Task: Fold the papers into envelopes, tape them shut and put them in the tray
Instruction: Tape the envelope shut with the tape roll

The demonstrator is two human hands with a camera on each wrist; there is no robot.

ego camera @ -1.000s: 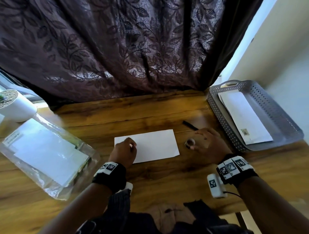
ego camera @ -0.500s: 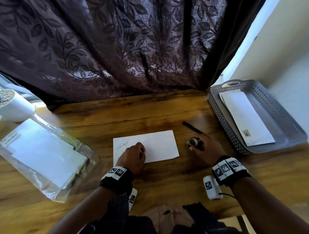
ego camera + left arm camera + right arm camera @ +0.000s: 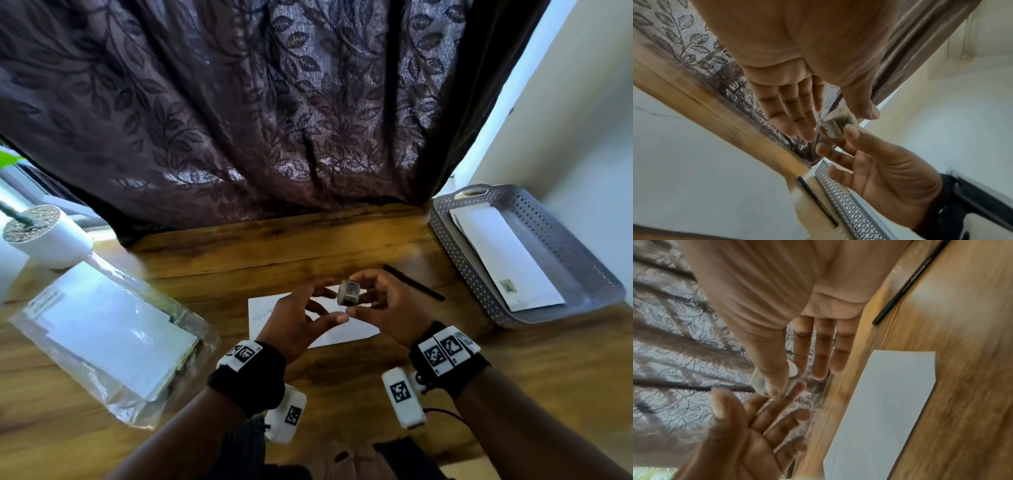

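1. Holding a small roll of tape [image 3: 348, 292] in the right hand [image 3: 390, 305], pinched between thumb and forefinger, above the folded envelope [image 3: 346, 334] on the wooden table [image 3: 342, 246].
2. Reaching toward the roll with the left hand [image 3: 301, 318], fingers straight and spread, gripping nothing; touching the roll or not, impossible to tell.
3. Judging the roll as light, stiff and a little slippery on its smooth sides; probably best pinching by the flat faces while searching the loose end with a fingernail.
4. Judging the envelope as thin, light, soft, easy to slide or crease; likely needing pressing flat near the flap while taping, then lifting by one edge.
5. Waiting at the right, well apart: the grey tray [image 3: 445, 226], already carrying another envelope [image 3: 503, 257].
6. Lying beside the right hand: a black pen [image 3: 414, 283].
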